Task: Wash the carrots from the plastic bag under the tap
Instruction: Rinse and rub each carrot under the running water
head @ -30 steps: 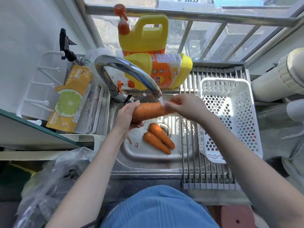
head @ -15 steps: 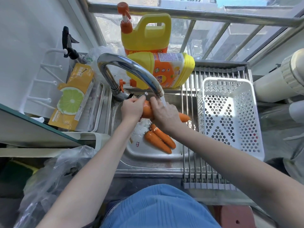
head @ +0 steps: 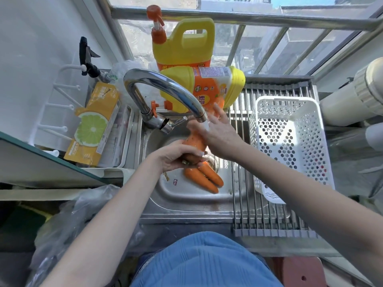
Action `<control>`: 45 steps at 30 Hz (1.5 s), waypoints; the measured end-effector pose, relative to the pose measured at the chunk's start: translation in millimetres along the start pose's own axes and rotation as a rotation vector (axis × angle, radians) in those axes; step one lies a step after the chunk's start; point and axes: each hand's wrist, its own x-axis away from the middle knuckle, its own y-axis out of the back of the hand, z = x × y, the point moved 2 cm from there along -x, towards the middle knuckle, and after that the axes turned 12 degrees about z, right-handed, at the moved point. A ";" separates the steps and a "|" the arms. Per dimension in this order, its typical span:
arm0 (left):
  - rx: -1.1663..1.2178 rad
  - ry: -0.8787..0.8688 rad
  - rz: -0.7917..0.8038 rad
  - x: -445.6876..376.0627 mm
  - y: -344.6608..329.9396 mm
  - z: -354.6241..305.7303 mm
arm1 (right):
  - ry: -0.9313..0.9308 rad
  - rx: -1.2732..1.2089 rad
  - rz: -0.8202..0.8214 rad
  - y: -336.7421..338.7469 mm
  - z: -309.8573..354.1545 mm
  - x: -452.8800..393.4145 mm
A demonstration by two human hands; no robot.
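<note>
A large carrot (head: 193,141) stands steeply tilted under the tap (head: 165,88), thick end down and tip up by the spout, where water runs onto it. My left hand (head: 176,157) grips its thick lower end. My right hand (head: 219,133) lies against its upper part with the fingers stretched out along it, hiding much of the carrot. Two more carrots (head: 202,180) lie side by side on the bottom of the steel sink (head: 186,213), near the drain. The crumpled clear plastic bag (head: 68,220) sits at the lower left, beside the sink.
A white perforated basket (head: 290,141) rests on a roll-up metal rack (head: 244,204) over the sink's right side. Two yellow detergent bottles (head: 182,44) stand and lie behind the tap. A lemon-printed pack (head: 93,125) fills the tray on the left.
The carrot has swung from lying across under the spout to pointing steeply upward. My left hand dropped lower to its thick end, and my right hand slid up toward the tip.
</note>
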 end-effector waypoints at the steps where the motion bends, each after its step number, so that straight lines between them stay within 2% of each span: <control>1: -0.008 -0.040 -0.056 -3.5 -3.1 0.3 | -0.116 -0.170 0.033 -4.7 -2.6 3.1; 3: -0.023 -0.085 -0.083 -9.4 -6.4 5.1 | -0.261 -0.803 -0.007 -10.0 0.9 15.0; 4: -0.054 -0.092 -0.098 -11.4 -6.5 9.6 | -0.297 -1.105 -0.089 -10.6 7.2 19.3; 5: -0.100 -0.097 -0.133 -13.4 -7.0 14.7 | -0.362 -1.290 -0.176 -9.7 14.3 21.3; 6: -0.146 -0.107 -0.175 -15.8 -9.0 20.1 | -0.462 -1.363 -0.246 -9.7 20.6 21.4; 8: -0.163 -0.163 -0.262 -21.5 -18.6 29.0 | -0.722 -1.292 -0.279 -11.6 28.1 18.8; 9: -0.141 -0.202 -0.310 -23.8 -23.7 31.6 | -0.841 -1.294 -0.265 -15.7 28.4 17.3; 11: -0.120 -0.248 -0.385 -24.8 -26.9 31.7 | -0.951 -1.507 -0.131 -25.7 28.9 13.0; 12: -0.117 -0.243 -0.388 -23.4 -26.4 29.5 | -0.945 -1.600 -0.041 -30.5 28.1 9.8; 14: -0.068 -0.192 -0.358 -18.4 -24.0 25.8 | -0.846 -1.501 0.104 -30.5 23.4 6.0; 16: 0.108 -0.117 -0.291 -11.5 -25.0 24.1 | -0.713 -1.461 0.135 -23.8 15.4 4.4; 18: 0.341 -0.068 -0.151 -5.2 -29.5 24.6 | -0.566 -1.652 0.157 -16.8 13.0 7.2; 21: 0.555 -0.068 0.072 -4.7 -29.3 25.3 | -0.408 -2.000 0.190 -14.6 19.8 16.7; 23: 0.598 -0.047 0.138 -8.3 -27.9 23.3 | -0.427 -2.222 0.110 -22.9 22.7 15.1; 24: 0.578 -0.025 0.123 -9.5 -27.6 21.7 | -0.475 -2.288 0.092 -27.3 23.3 11.0; 26: 0.462 0.026 0.028 -11.4 -23.9 21.6 | -0.635 -2.158 0.127 -32.6 21.7 0.8; 29: 0.018 0.057 -0.193 -15.0 -7.0 25.9 | -0.860 -1.780 0.185 -39.1 23.9 -8.4; 33: -0.513 -0.052 -0.677 -18.9 -7.1 29.7 | -1.080 -1.751 -0.111 -43.3 32.5 -12.3; 36: -0.646 -0.112 -0.859 -17.1 -22.4 36.8 | -1.081 -1.599 -0.173 -42.0 37.0 -14.2; 38: -0.695 -0.095 -0.891 -15.8 -26.7 38.7 | -1.061 -1.559 -0.145 -40.7 36.8 -13.3; 40: -0.641 -0.085 -0.841 -10.6 -30.7 35.0 | -1.014 -1.638 -0.084 -40.0 34.6 -12.6; 43: -0.354 -0.097 -0.712 -6.0 -40.0 28.7 | -0.867 -1.834 -0.011 -31.6 28.7 -9.9; 45: -0.088 -0.111 -0.553 -4.8 -44.3 29.8 | -0.707 -2.008 0.053 -25.5 24.0 -7.0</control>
